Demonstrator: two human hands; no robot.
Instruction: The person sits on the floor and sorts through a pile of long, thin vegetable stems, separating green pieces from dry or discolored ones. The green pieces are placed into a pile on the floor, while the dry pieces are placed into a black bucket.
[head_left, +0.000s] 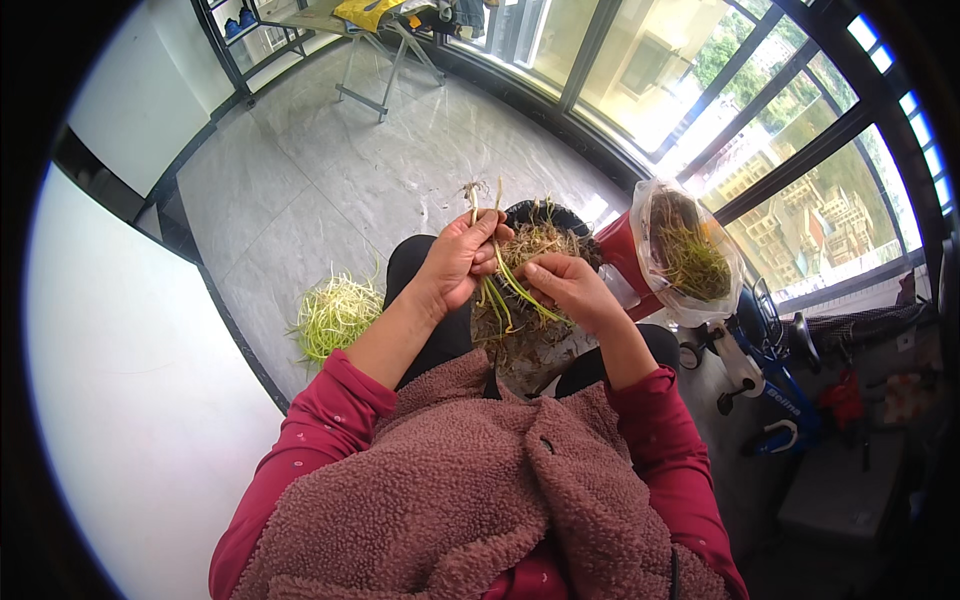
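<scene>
My left hand (469, 255) is closed around a few thin green-stemmed plants (506, 274) with pale stalks and brown roots pointing up. Their green leaves hang down to the right. My right hand (562, 285) is at those leaves, thumb and fingers bent close together; whether it pinches a leaf is hidden. Under and behind the hands lies a heap of dry roots and plant scraps (547, 244), partly in a black plastic bag (576, 217). On the floor to the left is a pile of white and green stalks (336, 311).
A red container (626, 259) stands at the right, beside a clear plastic bag (643, 196) holding more grassy plants (694, 259). Further right is a blue child's bicycle (780, 397). A folding table (319, 19) stands at the back, near the windows. A white surface (135, 390) borders the left.
</scene>
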